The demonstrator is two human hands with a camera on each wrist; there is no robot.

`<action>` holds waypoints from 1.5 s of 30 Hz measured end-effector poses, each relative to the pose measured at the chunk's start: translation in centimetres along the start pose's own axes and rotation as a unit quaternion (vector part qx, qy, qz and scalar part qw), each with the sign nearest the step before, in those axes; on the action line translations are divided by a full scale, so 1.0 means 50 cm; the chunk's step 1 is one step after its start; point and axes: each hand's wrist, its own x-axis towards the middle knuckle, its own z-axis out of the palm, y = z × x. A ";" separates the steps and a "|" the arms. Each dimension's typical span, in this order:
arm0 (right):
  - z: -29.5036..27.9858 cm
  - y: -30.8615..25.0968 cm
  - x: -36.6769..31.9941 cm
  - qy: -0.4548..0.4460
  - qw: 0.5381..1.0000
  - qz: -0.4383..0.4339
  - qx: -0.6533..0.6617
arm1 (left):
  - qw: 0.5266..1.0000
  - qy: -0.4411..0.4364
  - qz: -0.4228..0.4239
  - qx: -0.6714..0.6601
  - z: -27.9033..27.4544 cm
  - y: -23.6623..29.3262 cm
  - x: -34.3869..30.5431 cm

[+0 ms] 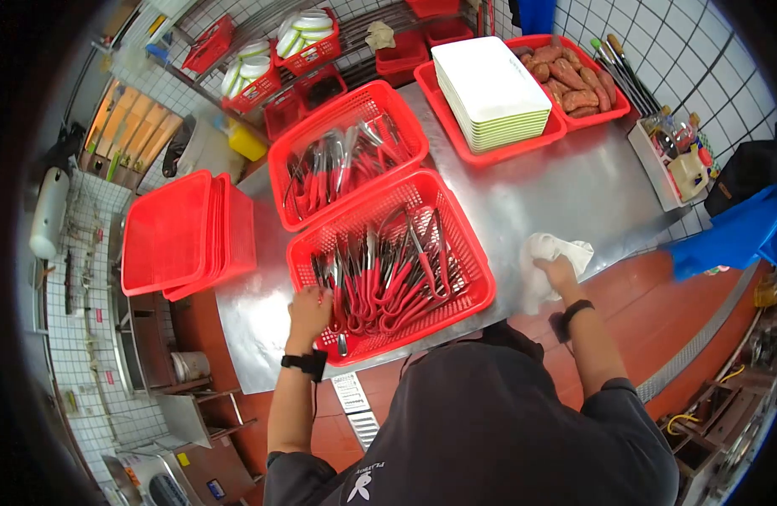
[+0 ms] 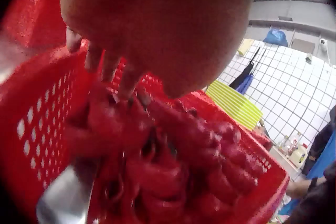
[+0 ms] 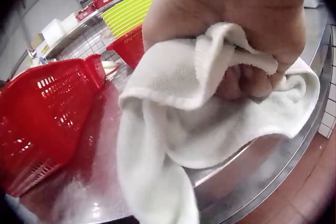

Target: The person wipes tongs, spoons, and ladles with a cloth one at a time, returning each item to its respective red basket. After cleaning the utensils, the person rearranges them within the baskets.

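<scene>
A white cloth [image 1: 540,268] is bunched in the right hand [image 1: 560,275] over the steel table's right part; the right wrist view shows curled fingers gripping the cloth [image 3: 173,87]. At the near left corner of a red basket [image 1: 481,291] full of red-handled tongs [image 1: 380,287] is the left hand [image 1: 310,314]. In the left wrist view the fingers of the left hand [image 2: 152,24] reach down over the red handles [image 2: 157,176], extended; whether they touch them is unclear.
A second basket of tongs [image 1: 338,160] stands behind. Stacked empty red baskets [image 1: 165,236] are at the left. White-topped trays [image 1: 490,76] in a red basket and a basket of sweet potatoes [image 1: 578,84] stand at the back, bottles [image 1: 688,173] at the right.
</scene>
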 end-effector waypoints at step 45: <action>0.052 -0.049 0.012 0.054 0.996 -0.019 -0.075 | 0.841 0.199 0.018 -0.503 -0.074 0.270 -0.030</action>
